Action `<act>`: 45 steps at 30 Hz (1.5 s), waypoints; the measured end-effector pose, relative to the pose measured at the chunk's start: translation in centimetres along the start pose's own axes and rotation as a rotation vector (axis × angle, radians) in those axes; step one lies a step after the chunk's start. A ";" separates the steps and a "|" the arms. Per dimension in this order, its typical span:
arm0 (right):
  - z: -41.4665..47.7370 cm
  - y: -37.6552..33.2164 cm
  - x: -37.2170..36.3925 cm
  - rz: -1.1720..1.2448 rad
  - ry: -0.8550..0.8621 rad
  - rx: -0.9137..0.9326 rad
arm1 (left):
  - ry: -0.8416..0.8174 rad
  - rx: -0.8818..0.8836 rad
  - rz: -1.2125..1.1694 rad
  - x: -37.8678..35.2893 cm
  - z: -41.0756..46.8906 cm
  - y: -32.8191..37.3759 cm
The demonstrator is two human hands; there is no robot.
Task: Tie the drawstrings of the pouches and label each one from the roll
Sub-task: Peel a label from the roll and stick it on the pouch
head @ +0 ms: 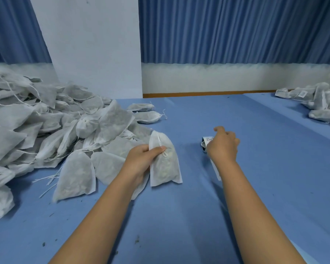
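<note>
The coming move turns on the label roll (205, 143), which lies near the middle of the blue worktop (271, 168). It sits to the right of the held pouch and apart from it, with only bare cloth between them. The right hand (223, 146) is directly over the roll and hides most of it. Its fingers curl down on the roll's far side, and I cannot tell whether they pinch a label or merely hover. A pale label strip (216, 170) trails from the roll toward the near edge, passing under the right wrist.

The left hand (141, 161) grips the pouch (166, 168) along its left side, with the thumb laid across the front and the other fingers behind. The pouch's long axis runs from the near edge toward the far edge, with the gathered neck pointing away and the flat bottom toward the person. Its drawstring (165, 153) shows a small knot on the front, so tying looks done and labelling seems to be the step in hand. A label would have to travel leftward from the roll to the pouch's face, and nothing stands in that path.

A large heap of pouches (46, 121) with loose strings fills the left edge and presses close behind the left hand. A smaller group of labelled pouches (320, 103) lies at the far right corner, well apart
</note>
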State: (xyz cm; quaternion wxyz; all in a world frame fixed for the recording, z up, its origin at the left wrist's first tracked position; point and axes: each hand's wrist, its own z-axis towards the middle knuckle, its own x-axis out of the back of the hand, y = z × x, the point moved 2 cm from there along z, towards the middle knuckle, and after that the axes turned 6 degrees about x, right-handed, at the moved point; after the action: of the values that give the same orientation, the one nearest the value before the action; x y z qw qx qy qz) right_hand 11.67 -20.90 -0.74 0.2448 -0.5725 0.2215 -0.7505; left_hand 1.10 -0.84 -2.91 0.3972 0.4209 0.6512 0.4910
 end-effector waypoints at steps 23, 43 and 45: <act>-1.1 -5.5 -4.9 0.830 -0.592 -0.184 | -0.177 0.268 -0.142 0.1 0.6 0.2; -5.3 -1.0 -3.2 0.698 -0.490 0.397 | -0.433 0.423 -0.341 2.3 1.7 -0.9; -5.5 -1.0 -3.3 0.676 -0.489 0.435 | -0.452 0.413 -0.329 2.5 2.0 -1.2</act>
State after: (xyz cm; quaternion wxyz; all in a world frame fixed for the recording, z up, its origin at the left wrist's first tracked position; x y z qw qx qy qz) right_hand 7.01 -17.73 -3.97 0.6348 -0.5637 0.1687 -0.5007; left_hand 1.96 1.91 -4.72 0.5118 0.4797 0.6915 0.1726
